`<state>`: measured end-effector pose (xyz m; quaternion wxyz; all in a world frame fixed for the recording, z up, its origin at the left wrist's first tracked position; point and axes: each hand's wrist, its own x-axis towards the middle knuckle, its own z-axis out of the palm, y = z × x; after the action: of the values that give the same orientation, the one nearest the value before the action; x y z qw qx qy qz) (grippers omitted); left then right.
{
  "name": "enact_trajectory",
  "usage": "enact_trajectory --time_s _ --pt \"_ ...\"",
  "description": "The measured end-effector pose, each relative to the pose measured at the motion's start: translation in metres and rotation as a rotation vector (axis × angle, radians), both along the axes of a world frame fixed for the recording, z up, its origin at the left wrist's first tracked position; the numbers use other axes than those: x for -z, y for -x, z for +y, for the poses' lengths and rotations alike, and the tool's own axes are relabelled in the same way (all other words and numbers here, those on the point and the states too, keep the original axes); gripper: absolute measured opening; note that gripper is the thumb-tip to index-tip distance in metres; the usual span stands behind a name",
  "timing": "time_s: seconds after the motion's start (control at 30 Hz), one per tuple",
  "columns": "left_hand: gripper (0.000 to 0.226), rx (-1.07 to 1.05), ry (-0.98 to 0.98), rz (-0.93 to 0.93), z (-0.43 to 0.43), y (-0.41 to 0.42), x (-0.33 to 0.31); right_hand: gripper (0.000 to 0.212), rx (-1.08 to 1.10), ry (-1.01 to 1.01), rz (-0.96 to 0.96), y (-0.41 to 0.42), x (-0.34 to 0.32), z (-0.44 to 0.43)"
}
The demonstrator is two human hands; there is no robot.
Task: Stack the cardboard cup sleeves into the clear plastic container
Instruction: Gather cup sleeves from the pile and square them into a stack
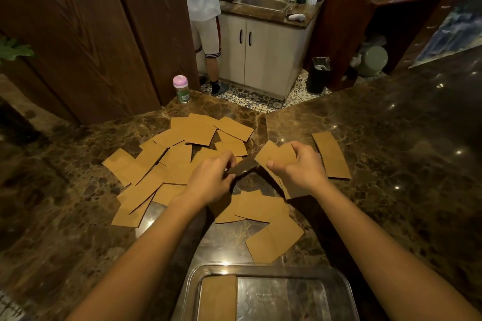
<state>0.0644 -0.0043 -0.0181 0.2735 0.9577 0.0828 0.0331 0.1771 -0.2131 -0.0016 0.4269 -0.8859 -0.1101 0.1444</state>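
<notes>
Several flat brown cardboard cup sleeves lie scattered over the dark marble counter. My right hand is shut on a small bundle of sleeves, held above the counter. My left hand pinches one sleeve, seen almost edge-on, and brings it against that bundle. The clear plastic container sits at the near edge below my arms. A stack of sleeves lies in its left side. One long sleeve lies apart on the right.
A purple-lidded jar stands at the counter's far edge. Beyond the counter a person stands at a sink unit with cups and bottles. A black bin is on the tiled floor. Wooden panels rise at the left.
</notes>
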Motion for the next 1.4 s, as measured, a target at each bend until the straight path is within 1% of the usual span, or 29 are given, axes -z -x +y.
enact_trajectory --time_s 0.07,0.17,0.27,0.4,0.53,0.67,0.8,0.87,0.9,0.97,1.03,1.1,1.13,1.2,1.23,1.27,1.3,1.33,1.4 --pt "0.027 -0.05 0.013 -0.041 0.001 0.003 -0.001 0.039 0.028 -0.106 0.062 0.0 -0.002 -0.001" --pt "0.031 -0.073 0.025 -0.178 0.003 0.005 -0.003 0.034 0.055 -0.249 0.2 -0.003 -0.003 -0.002" --pt "0.031 -0.033 0.1 -0.321 0.005 0.008 -0.002 0.022 0.052 -0.311 0.317 -0.009 -0.005 -0.004" --pt "0.031 -0.05 0.22 -0.402 0.003 0.009 0.003 0.022 0.008 -0.367 0.411 -0.009 -0.009 -0.006" --pt "0.033 -0.158 0.484 -0.373 -0.009 0.011 -0.006 0.021 -0.032 -0.447 0.485 0.0 -0.016 -0.004" --pt "0.038 -0.208 0.71 -0.377 -0.019 0.01 -0.016 0.017 -0.065 -0.495 0.537 0.007 -0.021 0.002" --pt "0.05 -0.235 0.917 -0.395 -0.021 0.005 -0.015 0.017 -0.044 -0.535 0.527 0.011 -0.024 0.009" --pt "0.046 -0.264 1.041 -0.387 -0.027 0.003 -0.018 0.02 -0.07 -0.533 0.529 0.013 -0.024 0.013" --pt "0.04 -0.271 1.061 -0.385 -0.032 0.003 -0.022 0.02 -0.084 -0.537 0.542 0.015 -0.023 0.015" --pt "0.027 -0.276 1.028 -0.375 -0.041 0.001 -0.027 0.02 -0.095 -0.551 0.573 0.019 -0.023 0.019" --pt "0.029 -0.297 1.02 -0.377 -0.048 -0.001 -0.03 0.017 -0.077 -0.569 0.596 0.022 -0.024 0.022" --pt "0.031 -0.462 1.091 -0.357 -0.053 -0.005 -0.033 0.016 -0.054 -0.621 0.607 0.023 -0.025 0.024" --pt "0.029 -0.542 1.176 -0.332 -0.054 -0.006 -0.036 0.018 -0.055 -0.652 0.612 0.024 -0.026 0.025" --pt "0.03 -0.543 1.439 -0.22 -0.06 -0.007 -0.045 0.022 -0.074 -0.704 0.616 0.03 -0.031 0.031" --pt "0.033 -0.503 1.512 -0.147 -0.063 -0.007 -0.048 0.024 -0.084 -0.73 0.612 0.034 -0.033 0.035" --pt "0.033 -0.479 1.526 -0.091 -0.066 -0.008 -0.048 0.025 -0.097 -0.734 0.595 0.039 -0.034 0.04" --pt "0.03 -0.475 1.508 -0.064 -0.069 -0.008 -0.048 0.027 -0.117 -0.678 0.525 0.043 -0.032 0.046" --pt "0.026 -0.484 1.482 -0.057 -0.069 -0.008 -0.047 0.027 -0.153 -0.543 0.387 0.045 -0.031 0.049" --pt "0.028 -0.47 1.456 -0.047 -0.066 -0.007 -0.047 0.033 -0.212 -0.186 0.039 0.045 -0.031 0.048"
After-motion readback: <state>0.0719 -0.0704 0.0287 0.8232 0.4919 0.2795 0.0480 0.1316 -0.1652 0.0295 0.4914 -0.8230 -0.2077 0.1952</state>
